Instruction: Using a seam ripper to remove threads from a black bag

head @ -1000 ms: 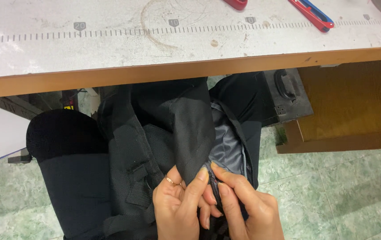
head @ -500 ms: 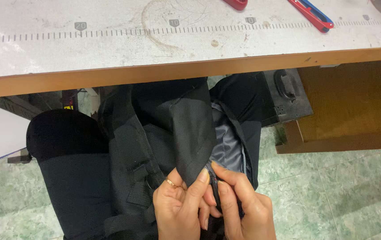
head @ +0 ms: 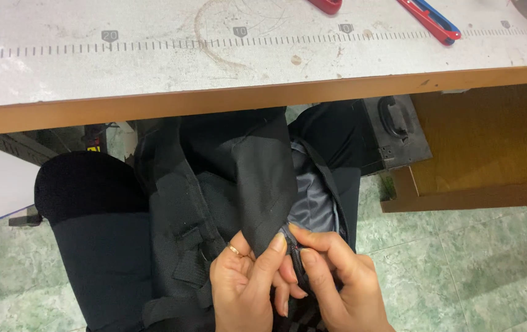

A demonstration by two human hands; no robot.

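Two hands, head view: your left hand [head: 245, 286] and right hand [head: 331, 280] both pinch the black bag [head: 226, 184] at its zipper [head: 294, 255], low on your lap | risk: grey lining [head: 312, 203] may snag (it lies beside the teeth) | count: one bag, one worktable [head: 214, 92], two red tools.

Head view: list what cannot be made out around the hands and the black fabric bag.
- Head view: the zipper end pinched between the left hand and right hand is covered by the fingertips.
- Black woven fabric bag: its lower part is cut off by the bottom edge, its top hidden under the white worktable.
- Grey lining: the inside is shadowed.
- Red-and-blue tool: cut off by the top edge.
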